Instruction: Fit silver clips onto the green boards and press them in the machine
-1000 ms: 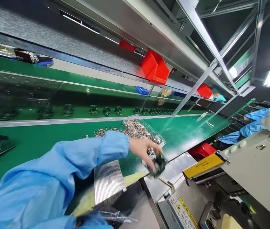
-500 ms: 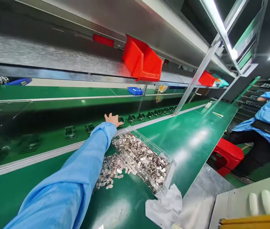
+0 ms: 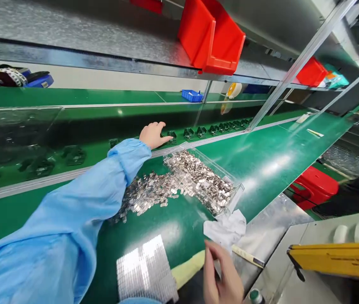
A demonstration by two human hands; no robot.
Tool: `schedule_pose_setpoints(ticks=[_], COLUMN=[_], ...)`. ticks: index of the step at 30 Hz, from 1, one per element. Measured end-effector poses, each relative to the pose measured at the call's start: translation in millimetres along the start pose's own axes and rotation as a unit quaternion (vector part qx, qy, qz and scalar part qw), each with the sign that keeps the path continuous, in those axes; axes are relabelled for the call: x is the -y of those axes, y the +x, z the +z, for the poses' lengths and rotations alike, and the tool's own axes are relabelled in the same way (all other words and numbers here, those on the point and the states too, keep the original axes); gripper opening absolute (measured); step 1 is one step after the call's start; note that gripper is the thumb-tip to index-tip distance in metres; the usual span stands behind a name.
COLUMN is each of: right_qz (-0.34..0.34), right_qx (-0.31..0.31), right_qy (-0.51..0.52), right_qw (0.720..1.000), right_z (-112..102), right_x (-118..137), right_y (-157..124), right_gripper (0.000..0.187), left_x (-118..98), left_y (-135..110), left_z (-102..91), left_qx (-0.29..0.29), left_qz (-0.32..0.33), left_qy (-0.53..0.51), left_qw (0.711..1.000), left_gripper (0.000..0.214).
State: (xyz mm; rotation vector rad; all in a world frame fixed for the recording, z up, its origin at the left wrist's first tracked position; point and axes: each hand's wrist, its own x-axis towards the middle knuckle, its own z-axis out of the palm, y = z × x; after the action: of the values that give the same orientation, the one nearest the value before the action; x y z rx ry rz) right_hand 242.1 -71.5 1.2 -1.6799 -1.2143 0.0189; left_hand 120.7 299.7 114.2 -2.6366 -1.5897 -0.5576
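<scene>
My left hand [image 3: 154, 135], in a blue sleeve, reaches over the green conveyor [image 3: 99, 152]. Its thumb and index finger are spread beside a small dark assembly [image 3: 172, 137]; I cannot tell whether they touch it. At the bottom, my right hand [image 3: 224, 274] is curled with its fingers pressed together, and what they hold, if anything, is hidden. Left of it lie a pale yellow strip [image 3: 187, 268] and a silver block of neatly lined-up small pieces [image 3: 146, 270]. A clear plastic box [image 3: 238, 192] full of small metal pieces stands mid-bench, with a loose heap [image 3: 148, 194] beside it.
A metal rail [image 3: 40, 185] divides bench from conveyor. Above are a shelf with a red bin [image 3: 213, 38] and a slanting post [image 3: 296, 67]. White cloth [image 3: 227, 228], a cutter knife [image 3: 247, 256] and a yellow tool [image 3: 334, 259] lie right. A red stool [image 3: 315, 185] stands beyond.
The view has tilted down and shifted left. My right hand and the silver block have come into view. My left hand's fingers have turned rightward over the conveyor. The other person has mostly left the view.
</scene>
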Motion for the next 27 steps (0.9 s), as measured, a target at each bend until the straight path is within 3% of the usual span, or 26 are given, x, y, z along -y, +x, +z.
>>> schedule_pose_setpoints(ticks=[3,5,8,11,16,19,23,27], right_qz=[-0.030,-0.020,-0.020,-0.032,-0.037,-0.058,-0.102,-0.125], right_qx=[0.089,0.148,0.183,0.210,0.240,0.275,0.315,0.314], right_qy=[-0.027,-0.102,-0.145,-0.188,-0.255,-0.302,-0.330,-0.271], right_qw=[0.995,0.983,0.972,0.959,0.936,0.911,0.884,0.902], right_z=[48,81,115,127,111,92,74,67], right_x=[-3,-9,-19,-23,-27,-36,-52,-60], right_y=[45,78,111,119,109,97,80,75], right_gripper=[0.024,0.025,0.020,0.019,0.024,0.022,0.014,0.015], left_x=[11,25,45,52,63,74,83,78], left_y=[-98,-178,-288,-358,-401,-416,-420,-412], left_z=[-36.5,-52.1,-55.3,-44.6,-35.8,-31.8,-20.8,-16.1], left_qx=[-0.046,-0.033,0.025,0.029,-0.057,-0.030,0.045,0.034], left_qz=[0.102,0.135,0.092,0.012,-0.086,-0.121,-0.127,-0.146], left_qy=[-0.063,-0.088,-0.076,-0.080,-0.189,-0.245,-0.250,-0.287], left_qw=[0.992,0.986,0.993,0.996,0.977,0.962,0.959,0.946], left_gripper=[0.064,0.060,0.054,0.054,0.097,0.117,0.110,0.100])
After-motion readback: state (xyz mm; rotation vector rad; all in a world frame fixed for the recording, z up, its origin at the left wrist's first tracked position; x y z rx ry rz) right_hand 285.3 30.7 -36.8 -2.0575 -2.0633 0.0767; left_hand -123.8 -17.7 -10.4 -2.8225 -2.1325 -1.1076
